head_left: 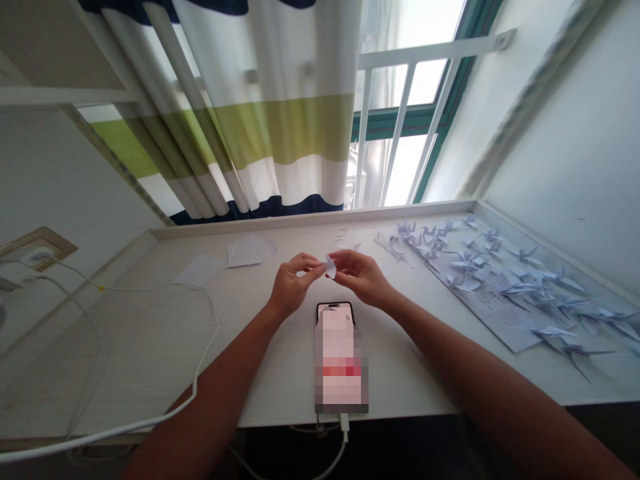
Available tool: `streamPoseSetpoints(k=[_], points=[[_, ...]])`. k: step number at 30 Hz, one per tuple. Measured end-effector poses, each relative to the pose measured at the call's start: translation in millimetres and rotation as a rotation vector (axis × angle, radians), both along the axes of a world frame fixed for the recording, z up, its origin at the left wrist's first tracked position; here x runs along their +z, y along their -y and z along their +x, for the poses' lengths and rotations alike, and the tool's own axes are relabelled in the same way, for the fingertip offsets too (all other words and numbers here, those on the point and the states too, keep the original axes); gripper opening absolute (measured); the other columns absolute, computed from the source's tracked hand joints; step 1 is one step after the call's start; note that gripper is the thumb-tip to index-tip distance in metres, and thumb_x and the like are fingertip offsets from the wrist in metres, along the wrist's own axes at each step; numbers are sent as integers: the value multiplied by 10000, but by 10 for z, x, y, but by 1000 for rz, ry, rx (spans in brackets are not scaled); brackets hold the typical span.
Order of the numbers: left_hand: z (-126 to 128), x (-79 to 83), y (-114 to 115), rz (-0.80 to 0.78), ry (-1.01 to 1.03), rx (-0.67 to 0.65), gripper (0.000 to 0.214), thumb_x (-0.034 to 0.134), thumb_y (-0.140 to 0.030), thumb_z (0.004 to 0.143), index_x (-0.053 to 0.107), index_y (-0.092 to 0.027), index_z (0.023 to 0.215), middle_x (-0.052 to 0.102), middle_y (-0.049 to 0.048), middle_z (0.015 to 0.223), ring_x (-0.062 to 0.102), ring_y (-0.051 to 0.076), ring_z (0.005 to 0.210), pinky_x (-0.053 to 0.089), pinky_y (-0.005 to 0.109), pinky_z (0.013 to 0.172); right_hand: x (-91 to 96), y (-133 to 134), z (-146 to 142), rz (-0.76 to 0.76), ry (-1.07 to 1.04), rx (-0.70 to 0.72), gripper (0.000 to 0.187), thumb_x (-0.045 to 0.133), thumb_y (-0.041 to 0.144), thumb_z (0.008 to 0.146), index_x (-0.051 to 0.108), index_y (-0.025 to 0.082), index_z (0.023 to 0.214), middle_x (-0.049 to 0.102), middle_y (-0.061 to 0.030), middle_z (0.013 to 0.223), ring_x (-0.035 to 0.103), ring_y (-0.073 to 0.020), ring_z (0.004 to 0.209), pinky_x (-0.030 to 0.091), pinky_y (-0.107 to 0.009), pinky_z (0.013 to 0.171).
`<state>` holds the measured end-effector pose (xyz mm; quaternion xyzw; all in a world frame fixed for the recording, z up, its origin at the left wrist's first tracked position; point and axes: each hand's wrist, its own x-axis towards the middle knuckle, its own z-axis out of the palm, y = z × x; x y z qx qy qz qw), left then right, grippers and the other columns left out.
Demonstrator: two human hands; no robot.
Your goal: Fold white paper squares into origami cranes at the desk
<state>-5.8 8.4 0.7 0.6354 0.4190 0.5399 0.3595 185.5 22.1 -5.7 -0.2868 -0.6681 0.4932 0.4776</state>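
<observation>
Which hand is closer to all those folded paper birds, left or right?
Right. The right hand is just left of the folded paper birds, apart from them; the left hand is farther left, on the right hand's other side.

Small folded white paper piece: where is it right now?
In the head view, the small folded white paper piece is near the centre, held between the bare left hand and bare right hand, just beyond the black-edged rectangular phone.
</observation>
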Motion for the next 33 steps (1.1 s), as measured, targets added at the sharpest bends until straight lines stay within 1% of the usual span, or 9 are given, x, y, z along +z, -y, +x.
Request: streamPoseSetpoints(k=[3, 6, 8, 13, 19, 23, 26, 29, 33], points=[[10, 52, 13, 14, -44, -27, 148, 773, -346, 828, 817, -214, 777, 718, 36, 846, 649, 175, 832, 495, 315, 816, 41, 6, 33, 30, 27, -74, 305, 795, 387, 847, 723, 210, 1084, 779, -53, 945, 741, -207, 882, 604, -416, 860], [15, 152, -14, -10, -99, -25, 150, 774, -354, 829, 816, -219, 778, 732, 39, 860, 665, 184, 832, 494, 318, 802, 173, -3, 122, 133, 141, -75, 244, 731, 361, 898, 743, 228, 1102, 772, -59, 1095, 716, -225, 1054, 558, -463, 985], [29, 255, -47, -5, -189, -36, 148, 777, -365, 833, 823, -228, 800, 740, 41, 871, 672, 192, 845, 493, 324, 808, 296, -26, 193, 181, 190, -116, 229, 714, 371, 913, 757, 237, 1094, 764, -60, 1141, 699, -233, 1109, 543, -467, 1001], [162, 567, -165, 44, -292, -96, 198, 768, -418, 858, 826, -229, 844, 752, 51, 890, 691, 203, 851, 513, 333, 813, 612, -120, 336, 284, 312, -232, 231, 779, 436, 873, 791, 208, 836, 793, -41, 858, 737, -210, 835, 565, -383, 852], [436, 823, -388, 115, -278, -145, 213, 765, -420, 865, 824, -215, 863, 751, 57, 904, 687, 199, 849, 519, 326, 789, 927, -181, 547, 386, 414, -355, 206, 669, 323, 969, 797, 208, 857, 812, -33, 845, 744, -199, 792, 539, -335, 780], [596, 920, -579, 136, -236, -218, 179, 762, -388, 873, 832, -224, 884, 746, 51, 905, 669, 183, 834, 508, 324, 780, 1036, -261, 729, 416, 423, -433, 207, 628, 296, 987, 759, 192, 864, 794, -42, 851, 718, -198, 796, 525, -340, 772], [708, 982, -720, 118, -202, -256, 182, 763, -386, 869, 829, -217, 880, 739, 54, 918, 667, 177, 820, 518, 326, 773, 1068, -375, 883, 396, 356, -393, 228, 613, 348, 992, 735, 193, 879, 777, -36, 846, 700, -189, 796, 532, -347, 770], [815, 1039, -851, 119, -201, -222, 176, 767, -372, 859, 821, -207, 833, 736, 46, 871, 654, 161, 777, 514, 317, 750, 1099, -508, 1019, 351, 277, -296, 259, 618, 426, 981, 744, 202, 949, 781, -41, 916, 714, -195, 889, 557, -393, 862], [927, 1075, -1025, 145, -245, -229, 157, 778, -354, 838, 818, -203, 827, 756, 47, 861, 668, 166, 794, 514, 304, 733, 1154, -682, 1144, 292, 286, -292, 287, 661, 467, 931, 757, 197, 905, 775, -55, 909, 712, -193, 882, 571, -446, 927]])
